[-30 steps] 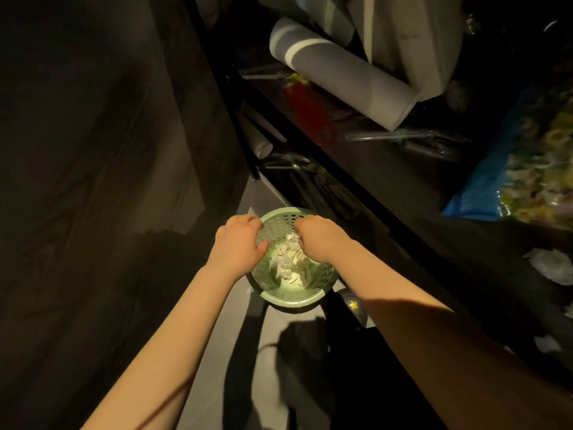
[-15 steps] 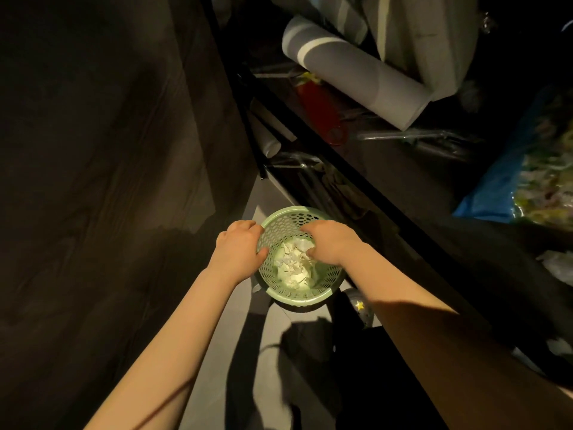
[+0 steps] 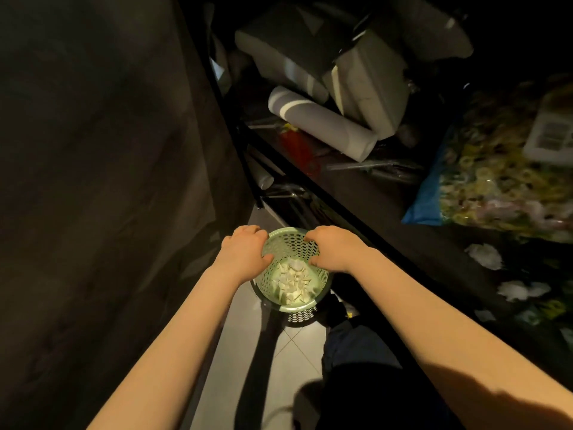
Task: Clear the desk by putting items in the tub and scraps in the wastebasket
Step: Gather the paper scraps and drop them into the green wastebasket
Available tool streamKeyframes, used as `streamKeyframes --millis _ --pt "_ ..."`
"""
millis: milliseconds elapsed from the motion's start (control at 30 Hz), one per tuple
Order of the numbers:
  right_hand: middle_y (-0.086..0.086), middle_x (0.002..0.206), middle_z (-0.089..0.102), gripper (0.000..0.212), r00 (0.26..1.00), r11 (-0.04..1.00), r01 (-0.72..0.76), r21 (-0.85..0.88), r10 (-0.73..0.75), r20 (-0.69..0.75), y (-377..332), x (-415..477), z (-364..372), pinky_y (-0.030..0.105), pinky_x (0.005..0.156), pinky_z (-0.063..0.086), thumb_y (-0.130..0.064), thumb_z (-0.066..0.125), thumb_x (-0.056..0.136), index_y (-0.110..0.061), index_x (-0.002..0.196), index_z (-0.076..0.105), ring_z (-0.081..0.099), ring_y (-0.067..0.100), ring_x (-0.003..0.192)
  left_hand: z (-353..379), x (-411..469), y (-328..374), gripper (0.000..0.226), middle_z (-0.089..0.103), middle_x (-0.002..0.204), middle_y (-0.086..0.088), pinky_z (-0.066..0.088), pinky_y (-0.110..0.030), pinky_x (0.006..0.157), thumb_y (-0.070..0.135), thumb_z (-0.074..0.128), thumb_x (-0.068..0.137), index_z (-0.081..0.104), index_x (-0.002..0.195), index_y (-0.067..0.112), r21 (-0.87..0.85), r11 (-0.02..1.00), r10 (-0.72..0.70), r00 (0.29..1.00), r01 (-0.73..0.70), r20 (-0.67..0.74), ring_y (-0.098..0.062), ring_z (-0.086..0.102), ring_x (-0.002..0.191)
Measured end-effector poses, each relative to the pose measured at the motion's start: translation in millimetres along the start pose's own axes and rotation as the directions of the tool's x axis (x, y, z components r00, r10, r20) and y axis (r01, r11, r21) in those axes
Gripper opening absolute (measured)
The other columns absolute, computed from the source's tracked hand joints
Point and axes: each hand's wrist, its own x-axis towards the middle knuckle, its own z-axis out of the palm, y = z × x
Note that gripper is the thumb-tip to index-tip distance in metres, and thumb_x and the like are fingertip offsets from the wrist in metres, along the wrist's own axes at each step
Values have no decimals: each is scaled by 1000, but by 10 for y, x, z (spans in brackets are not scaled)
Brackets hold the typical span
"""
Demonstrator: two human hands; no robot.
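Note:
A light green perforated wastebasket (image 3: pixel 290 243) stands on the tiled floor beside the dark desk. White paper scraps (image 3: pixel 293 282) lie in its bottom. My left hand (image 3: pixel 245 252) grips the basket's left rim with curled fingers. My right hand (image 3: pixel 333 248) grips the right rim, fingers curled over the edge. More white crumpled scraps (image 3: pixel 483 256) lie on the dark desk (image 3: pixel 387 209) at the right. No tub is in view.
On the desk sit a rolled grey mat (image 3: pixel 322 124), a red item (image 3: pixel 299 147), grey boxes (image 3: pixel 369 85) and a blue bag of yellowish pieces (image 3: pixel 483 184). A dark panel (image 3: pixel 108 181) fills the left. Grey floor tiles (image 3: pixel 279 358) run below the basket.
My right hand has come out of the basket and now grips its right rim. The view has pulled back and tilted, so the basket sits lower in frame.

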Motion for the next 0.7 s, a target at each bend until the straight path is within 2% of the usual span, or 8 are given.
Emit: streamKeyframes --millis 133,367,533,700 --pt "4 130 50 50 993 1000 17 7 -17 -114 -71 -401 -303 40 93 47 -34 60 88 -20 134 46 50 25 119 -332 -273 158 49 37 145 -5 34 -44 106 40 50 91 43 133 15 36 999 30 996 -28 -78 -25 29 137" --pt "4 134 48 48 948 1000 15 -2 -15 -318 -189 -1252 -907 39 96 45 -36 57 89 -22 134 46 48 25 122 -957 -837 397 48 40 143 -2 38 -43 104 40 52 90 46 132 17 17 994 105 954 -104 -280 -23 34 134" --pt "1 139 47 49 878 999 34 -26 -42 -476 -283 -1849 -1356 38 98 44 -34 57 90 -22 136 44 47 22 125 -1365 -1252 652 48 42 141 -1 38 -40 102 39 54 89 48 131 17 50 986 165 898 -158 -407 -22 35 133" --pt "0 133 52 45 792 993 44 -107 -100 -603 -389 -2410 -1719 35 93 46 -34 57 90 -23 132 48 51 22 119 -1751 -1588 907 46 45 139 -3 39 -39 101 39 54 89 49 129 16 102 973 231 829 -208 -510 -22 37 131"
